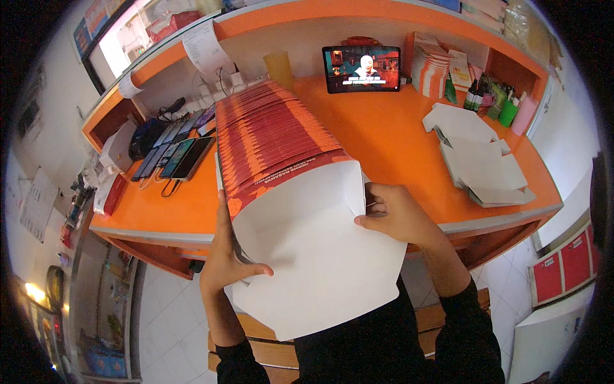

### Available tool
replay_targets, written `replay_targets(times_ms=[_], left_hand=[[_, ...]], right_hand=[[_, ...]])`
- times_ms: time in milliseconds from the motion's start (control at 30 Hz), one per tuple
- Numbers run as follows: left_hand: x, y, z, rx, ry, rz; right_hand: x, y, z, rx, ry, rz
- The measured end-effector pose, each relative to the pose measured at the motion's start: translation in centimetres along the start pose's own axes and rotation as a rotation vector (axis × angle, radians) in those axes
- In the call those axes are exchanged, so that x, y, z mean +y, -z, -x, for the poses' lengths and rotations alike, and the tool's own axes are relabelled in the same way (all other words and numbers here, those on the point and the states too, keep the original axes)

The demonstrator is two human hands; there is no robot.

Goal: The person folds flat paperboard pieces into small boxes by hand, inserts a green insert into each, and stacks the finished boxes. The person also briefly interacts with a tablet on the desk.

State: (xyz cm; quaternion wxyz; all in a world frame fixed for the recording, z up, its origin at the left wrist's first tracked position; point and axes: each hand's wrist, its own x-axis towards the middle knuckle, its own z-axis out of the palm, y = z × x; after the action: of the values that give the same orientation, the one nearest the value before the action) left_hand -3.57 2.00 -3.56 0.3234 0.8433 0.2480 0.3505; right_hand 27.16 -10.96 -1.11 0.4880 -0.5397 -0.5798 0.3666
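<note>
- While both hands grip it, a white carton blank (320, 256) is held up at the near edge of the orange counter (384, 134), its plain inner face toward the camera.
- Left hand (225, 259) clasps the blank's left edge, thumb lying across the white face, fingers hidden behind.
- Right hand (395, 214) holds the blank's right edge, fingers curled against the fold, thumb pressed to the panel.
- Behind the blank, a long row of red-and-orange printed cartons (268, 131) runs back across the counter.
- Left of that row lie several phones (176, 153) side by side.
- Right of the blank sits a stack of flat white blanks (480, 160).
- Beyond, at the counter's back, a tablet (362, 68) stands lit.
</note>
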Motion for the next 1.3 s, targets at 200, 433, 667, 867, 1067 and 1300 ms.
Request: replay_targets(times_ms=[200, 433, 667, 867, 1067, 1300], left_hand=[[0.3, 0.6, 0.0, -0.078, 0.067, -0.093], [0.3, 1.3, 0.2, -0.145, 0.144, -0.127], [0.5, 1.4, 0.0, -0.208, 0.152, -0.179], [0.1, 0.4, 0.6, -0.069, 0.1, 0.023], [0.9, -0.2, -0.1, 0.065, 0.084, 0.085], [3.9, 1.5, -2.9, 0.277, -0.375, -0.315]], right_hand=[[1.1, 0.4, 0.1, -0.022, 0.04, -0.002], [-0.2, 0.6, 0.4, -0.068, 0.025, -0.004], [2.8, 1.6, -1.2, 0.033, 0.223, 0.336], [1.7, 2.1, -3.9, -0.069, 0.084, 0.456], [0.5, 2.0, -4.3, -0.063, 0.032, 0.583], [-0.5, 4.5, -6.1, -0.017, 0.734, 0.612]])
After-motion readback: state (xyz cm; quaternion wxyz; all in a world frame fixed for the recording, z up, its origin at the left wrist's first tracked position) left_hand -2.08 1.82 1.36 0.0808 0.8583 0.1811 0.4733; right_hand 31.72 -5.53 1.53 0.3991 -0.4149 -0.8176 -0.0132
